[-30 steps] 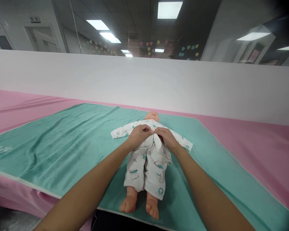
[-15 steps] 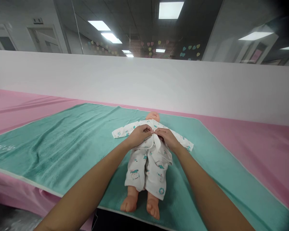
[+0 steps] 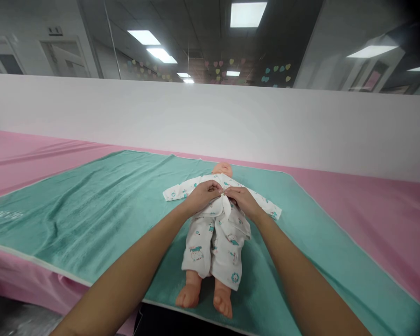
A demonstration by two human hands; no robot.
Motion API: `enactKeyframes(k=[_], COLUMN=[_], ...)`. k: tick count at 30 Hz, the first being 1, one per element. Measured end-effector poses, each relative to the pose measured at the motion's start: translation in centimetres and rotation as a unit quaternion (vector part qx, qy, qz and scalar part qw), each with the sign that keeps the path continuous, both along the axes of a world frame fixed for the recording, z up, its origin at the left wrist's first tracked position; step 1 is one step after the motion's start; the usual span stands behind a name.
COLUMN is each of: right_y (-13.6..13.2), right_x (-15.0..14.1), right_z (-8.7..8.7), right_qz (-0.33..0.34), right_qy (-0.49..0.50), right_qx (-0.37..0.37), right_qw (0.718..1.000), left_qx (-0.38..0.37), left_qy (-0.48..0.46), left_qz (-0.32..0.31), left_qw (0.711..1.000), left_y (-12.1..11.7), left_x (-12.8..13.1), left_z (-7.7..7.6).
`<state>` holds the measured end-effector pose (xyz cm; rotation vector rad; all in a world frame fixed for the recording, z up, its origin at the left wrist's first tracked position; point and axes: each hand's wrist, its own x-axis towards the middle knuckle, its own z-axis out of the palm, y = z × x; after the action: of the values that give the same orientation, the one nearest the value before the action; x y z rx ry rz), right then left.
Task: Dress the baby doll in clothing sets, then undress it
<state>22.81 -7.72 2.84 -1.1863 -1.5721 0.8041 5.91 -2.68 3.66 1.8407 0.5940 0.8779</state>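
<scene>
A baby doll lies on its back, head away from me, bare feet towards me. It wears a white printed wrap jacket with sleeves spread sideways, and matching trousers. Over the doll's chest my left hand is closed, its thumb and fingers pinching the jacket's white fabric tie. My right hand meets it from the other side, also pinching the tie. The fingertips nearly touch. One white tie end hangs down below them over the belly. The fingers partly hide the knot area.
Under the doll a green blanket with a pale edge lies on a pink-covered table. A low white wall runs along the back, with dark glass above it. The table's front edge is close to me.
Both hands stay at the doll's chest with only slight finger shifts. The hanging tie end has moved a little; the doll stays in place.
</scene>
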Motion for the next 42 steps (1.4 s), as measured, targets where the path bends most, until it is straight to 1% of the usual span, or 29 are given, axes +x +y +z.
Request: enactKeyframes(k=[4, 7, 11, 15, 17, 21, 26, 29, 35, 42], right_y=[-0.16, -0.22, -0.27, -0.38, -0.43, -0.44, -0.28, -0.21, -0.16, -0.13], right_x=[0.09, 0.25, 0.43, 0.52, 0.48, 0.24, -0.07, -0.15, 0.13, 0.34], right_z=[0.23, 0.41, 0.55, 0.56, 0.59, 0.7, 0.72, 0.68, 0.59, 0.54], right_qz=[-0.001, 0.017, 0.045, 0.06, 0.054, 0.022, -0.015, -0.024, 0.01, 0.039], right_qy=[-0.007, -0.002, 0.015, 0.009, -0.004, -0.029, -0.07, -0.079, -0.065, -0.018], right_qx=[-0.009, -0.017, -0.028, -0.033, -0.034, -0.029, -0.015, -0.008, -0.019, -0.015], right_qw=[1.0, 1.0, 0.999, 0.998, 0.998, 0.999, 0.997, 0.997, 0.998, 0.999], left_qx=[0.001, -0.001, -0.001, 0.0, 0.004, 0.032, 0.067, 0.075, 0.074, 0.096], left_qy=[-0.002, -0.009, -0.013, -0.003, -0.003, -0.004, 0.043, 0.056, 0.055, 0.053], left_qz=[-0.013, -0.02, -0.012, -0.006, -0.015, -0.025, 0.006, 0.018, 0.007, 0.027], left_qw=[1.0, 1.0, 1.0, 1.0, 1.0, 0.999, 0.997, 0.995, 0.996, 0.994], left_y=[-0.3, -0.41, -0.45, -0.43, -0.36, -0.26, -0.74, -1.03, -0.79, -0.72], left_x=[-0.07, -0.04, 0.04, -0.05, -0.08, -0.05, -0.11, -0.17, -0.15, -0.1], left_z=[0.21, 0.28, 0.31, 0.34, 0.28, 0.05, 0.23, 0.4, 0.15, 0.03])
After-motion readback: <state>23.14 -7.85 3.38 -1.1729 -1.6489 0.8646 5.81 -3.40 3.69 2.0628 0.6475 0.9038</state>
